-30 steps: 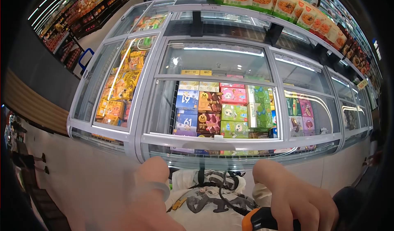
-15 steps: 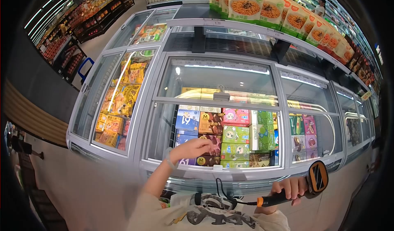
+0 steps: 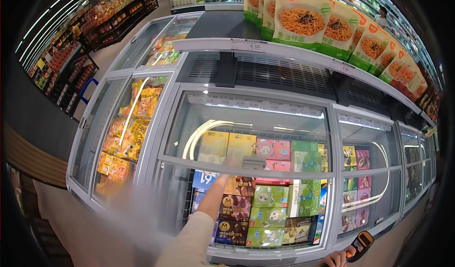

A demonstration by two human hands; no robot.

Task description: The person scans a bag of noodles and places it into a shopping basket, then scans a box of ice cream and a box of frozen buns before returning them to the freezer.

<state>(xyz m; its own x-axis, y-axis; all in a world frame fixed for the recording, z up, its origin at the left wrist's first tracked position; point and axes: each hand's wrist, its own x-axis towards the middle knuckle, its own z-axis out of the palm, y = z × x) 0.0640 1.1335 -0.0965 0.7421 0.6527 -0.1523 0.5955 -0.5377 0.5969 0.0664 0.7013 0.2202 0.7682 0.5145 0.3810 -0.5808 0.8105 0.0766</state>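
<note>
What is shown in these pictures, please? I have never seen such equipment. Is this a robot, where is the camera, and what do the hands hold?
There is no robot here: these are a person's own bare hands. One camera, worn on the head, looks forward and down.

In front is a glass-topped freezer. Inside lie rows of boxes, among them brown boxes, green boxes and pink boxes. Above it, packets with noodle pictures stand on a shelf.

The left hand reaches over the boxes; it is too faint to tell if it holds anything. The right hand, at the bottom edge, holds a black and orange device, which looks like a handheld scanner.
</note>
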